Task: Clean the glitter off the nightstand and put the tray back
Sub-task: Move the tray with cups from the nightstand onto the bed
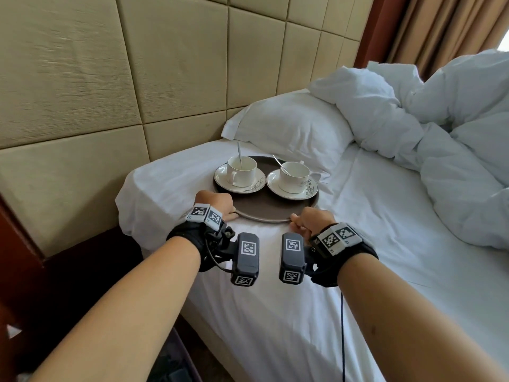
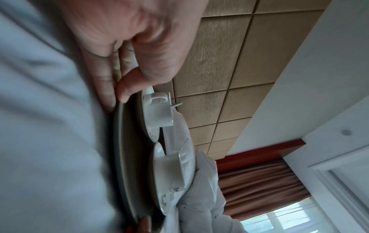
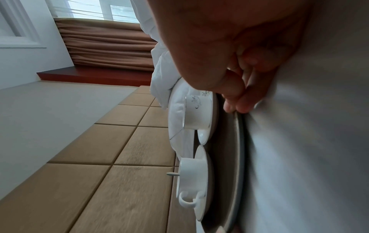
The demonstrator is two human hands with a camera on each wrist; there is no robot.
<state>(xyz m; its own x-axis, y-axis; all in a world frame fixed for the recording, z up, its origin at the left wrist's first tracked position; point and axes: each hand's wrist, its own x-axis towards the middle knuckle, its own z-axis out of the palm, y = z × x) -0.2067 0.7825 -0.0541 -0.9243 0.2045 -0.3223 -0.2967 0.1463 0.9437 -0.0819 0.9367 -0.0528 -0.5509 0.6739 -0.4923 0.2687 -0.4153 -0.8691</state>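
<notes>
Bedding fills most of what you see: the bed (image 1: 316, 271) under its white sheet runs from the padded headboard wall (image 1: 110, 78) toward you, with a rumpled duvet (image 1: 440, 133) heaped on its right side and a pillow (image 1: 289, 122) lying flat at the head. Brown curtains (image 1: 440, 28) hang in the far right corner. Just in front of the pillow, near the bed's left corner, the round brown tray (image 1: 264, 208) sits flat on the sheet. Your left hand (image 1: 213, 204) is at the tray's near-left rim; the left wrist view shows the thumb on top of the rim and the fingers (image 2: 103, 75) tucked beneath it against the sheet, so that hand pinches the edge. Your right hand (image 1: 312, 220) is at the near-right rim, and the right wrist view shows its fingertips (image 3: 239, 104) curled tight onto the edge in a similar pinch, the sheet puckered beside them. On the tray stand 2 white saucers with dark leaf patterns, the left saucer (image 1: 253, 187) and the right saucer (image 1: 311, 193) almost touching. Each carries 1 upright white cup: the left cup (image 1: 242, 172) with its handle turned toward you, the right cup (image 1: 293, 177) beside it. A spoon leans in each, the left spoon (image 1: 239, 151) nearly upright and the right spoon (image 1: 279, 161) tilted to the left.
</notes>
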